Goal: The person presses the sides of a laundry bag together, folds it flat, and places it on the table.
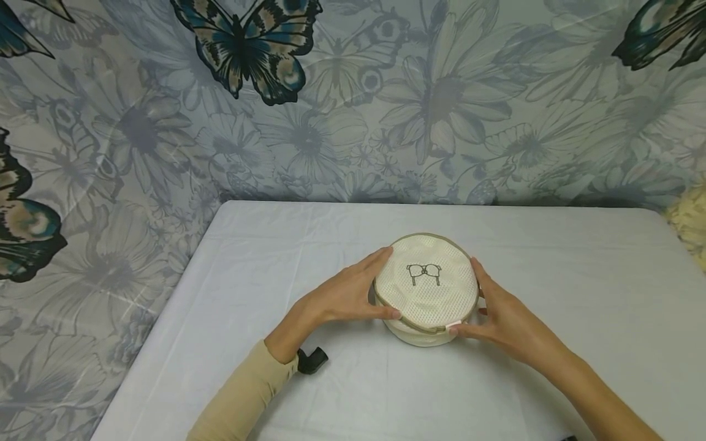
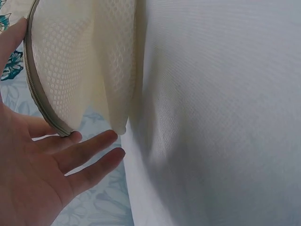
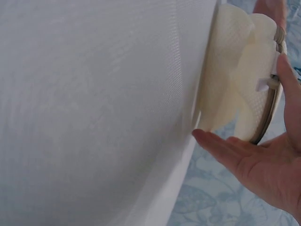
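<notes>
Butterfly-print backdrop [image 1: 309, 141] behind white-covered bench [image 1: 165, 380]. Round mesh pouch [image 1: 427, 300] sits on bench, glasses motif [image 1: 424, 271] up. Left hand [image 1: 343, 293] and right hand [image 1: 510, 320] spread at either side, fingertips on zipped rim [image 2: 35, 92]. Steady rim evenly from both sides; soft wall folds [image 3: 225, 70] likely crumple under squeeze. Black piece [image 1: 312, 361] at left wrist could drag. White tag [image 1: 453, 324] by right thumb could get in way.
</notes>
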Tool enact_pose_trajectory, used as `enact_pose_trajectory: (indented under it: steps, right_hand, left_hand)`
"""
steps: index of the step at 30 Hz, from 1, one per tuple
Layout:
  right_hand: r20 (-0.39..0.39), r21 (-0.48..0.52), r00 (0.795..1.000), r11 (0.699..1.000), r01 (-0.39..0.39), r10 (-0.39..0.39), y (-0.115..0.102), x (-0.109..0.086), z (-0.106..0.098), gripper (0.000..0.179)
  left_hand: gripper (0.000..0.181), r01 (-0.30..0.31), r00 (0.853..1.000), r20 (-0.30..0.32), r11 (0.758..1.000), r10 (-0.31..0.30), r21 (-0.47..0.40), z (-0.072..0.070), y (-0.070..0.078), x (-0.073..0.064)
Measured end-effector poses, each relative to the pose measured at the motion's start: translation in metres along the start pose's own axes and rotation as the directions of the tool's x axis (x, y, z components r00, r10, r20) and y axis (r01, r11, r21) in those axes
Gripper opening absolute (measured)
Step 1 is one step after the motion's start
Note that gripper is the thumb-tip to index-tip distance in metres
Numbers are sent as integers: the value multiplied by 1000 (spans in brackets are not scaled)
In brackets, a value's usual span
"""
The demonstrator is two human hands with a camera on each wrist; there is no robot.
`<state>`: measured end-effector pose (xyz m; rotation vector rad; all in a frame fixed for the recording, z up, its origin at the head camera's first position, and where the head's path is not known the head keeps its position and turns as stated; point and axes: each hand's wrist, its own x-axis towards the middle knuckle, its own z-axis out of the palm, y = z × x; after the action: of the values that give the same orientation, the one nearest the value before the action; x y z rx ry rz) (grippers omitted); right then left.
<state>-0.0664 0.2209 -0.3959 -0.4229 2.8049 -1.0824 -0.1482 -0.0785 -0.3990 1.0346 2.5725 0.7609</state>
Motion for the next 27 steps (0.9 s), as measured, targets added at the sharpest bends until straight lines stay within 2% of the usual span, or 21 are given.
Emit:
enact_pose_trajectory:
  steps: [9,19,27]
  right_hand:
    - [9,-14,1000,1000,6,-6,1,0,1,127]
    - [14,-91,999,995,44,-43,1,2,3,130]
    - [39,-112,999,993,29,-25,2,2,4,131]
  left_hand:
    - [119,-5,1000,13,1000,4,8,3,-1,0]
    - [119,9,1000,20,1000,-9,26,4,-1,-2]
    - [120,21,999,27,1000,-22,23,7,-1,-5]
